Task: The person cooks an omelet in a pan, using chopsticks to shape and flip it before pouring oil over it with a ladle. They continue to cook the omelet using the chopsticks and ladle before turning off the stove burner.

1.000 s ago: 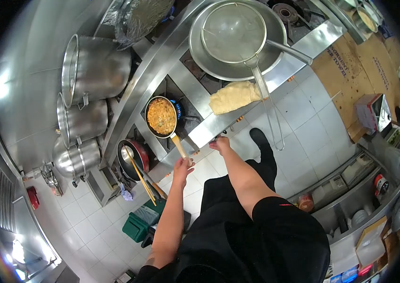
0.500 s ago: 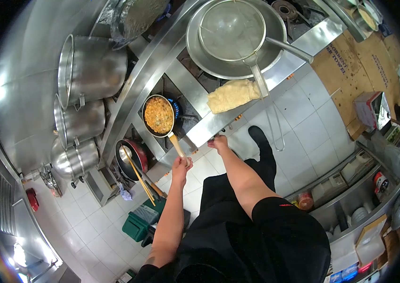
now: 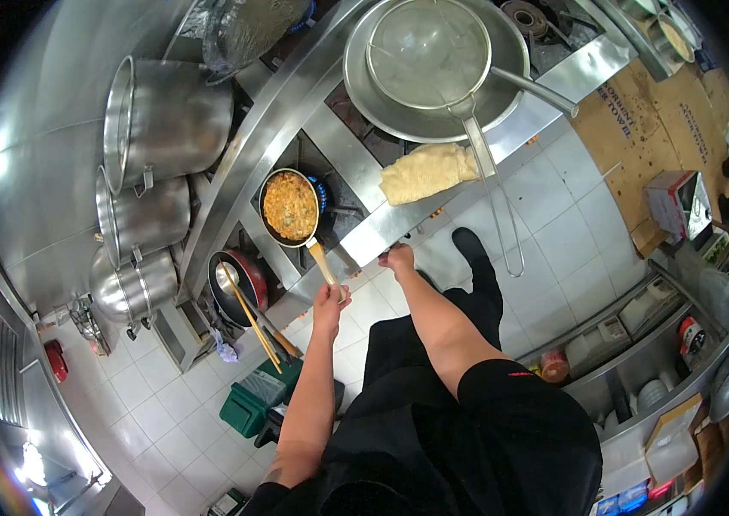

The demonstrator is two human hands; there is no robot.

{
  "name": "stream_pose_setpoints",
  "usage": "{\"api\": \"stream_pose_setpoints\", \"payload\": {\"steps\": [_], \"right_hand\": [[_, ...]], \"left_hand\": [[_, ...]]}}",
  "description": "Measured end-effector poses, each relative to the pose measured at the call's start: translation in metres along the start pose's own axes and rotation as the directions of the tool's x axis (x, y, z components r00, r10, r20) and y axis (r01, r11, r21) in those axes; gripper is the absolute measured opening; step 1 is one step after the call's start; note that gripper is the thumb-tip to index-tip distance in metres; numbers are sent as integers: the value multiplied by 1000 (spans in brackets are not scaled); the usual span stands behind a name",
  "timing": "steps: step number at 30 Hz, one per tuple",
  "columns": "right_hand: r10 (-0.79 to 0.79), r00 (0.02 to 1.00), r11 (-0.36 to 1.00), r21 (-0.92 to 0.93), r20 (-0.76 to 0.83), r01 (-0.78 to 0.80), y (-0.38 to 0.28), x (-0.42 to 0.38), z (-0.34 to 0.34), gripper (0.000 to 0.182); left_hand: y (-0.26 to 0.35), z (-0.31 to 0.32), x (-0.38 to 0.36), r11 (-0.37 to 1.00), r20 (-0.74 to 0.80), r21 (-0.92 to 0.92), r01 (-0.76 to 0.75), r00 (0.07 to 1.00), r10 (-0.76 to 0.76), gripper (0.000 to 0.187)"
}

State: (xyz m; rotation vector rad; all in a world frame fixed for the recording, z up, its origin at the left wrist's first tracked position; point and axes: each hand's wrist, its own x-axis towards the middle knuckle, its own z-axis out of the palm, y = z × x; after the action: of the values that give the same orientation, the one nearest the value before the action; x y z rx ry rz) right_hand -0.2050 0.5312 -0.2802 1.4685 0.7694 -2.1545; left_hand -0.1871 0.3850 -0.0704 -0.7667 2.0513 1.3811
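Note:
My left hand is closed around the pale wooden handle of a small frying pan. The pan sits over a burner with blue flame showing at its right side. An orange-brown chopped food mixture with small green bits covers the pan's bottom. At the stove's front edge, my right hand has its fingers closed at a dark stove knob, which the fingers mostly cover. A folded pale yellow cloth lies on the steel edge beyond that hand.
A large steel bowl with a mesh strainer across it stands on the stove. Left of the pan is a red wok holding a ladle and chopsticks. Large steel pots line the back. A green bin stands below.
The view has shifted very slightly. Both hands keep their places, the left on the pan handle and the right at the stove's front edge.

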Motion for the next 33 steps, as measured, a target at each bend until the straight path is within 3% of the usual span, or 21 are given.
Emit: {"api": "stream_pose_setpoints", "payload": {"steps": [26,33], "right_hand": [[-47,999,999,2,22,47,4,3,-4,47],[25,1000,994,109,11,-26,29,10,-7,65]], "left_hand": [[-2,-7,-1,1000,13,-18,16,1000,-16,29],[-3,-12,-3,999,48,-26,39,998,-38,34]]}}
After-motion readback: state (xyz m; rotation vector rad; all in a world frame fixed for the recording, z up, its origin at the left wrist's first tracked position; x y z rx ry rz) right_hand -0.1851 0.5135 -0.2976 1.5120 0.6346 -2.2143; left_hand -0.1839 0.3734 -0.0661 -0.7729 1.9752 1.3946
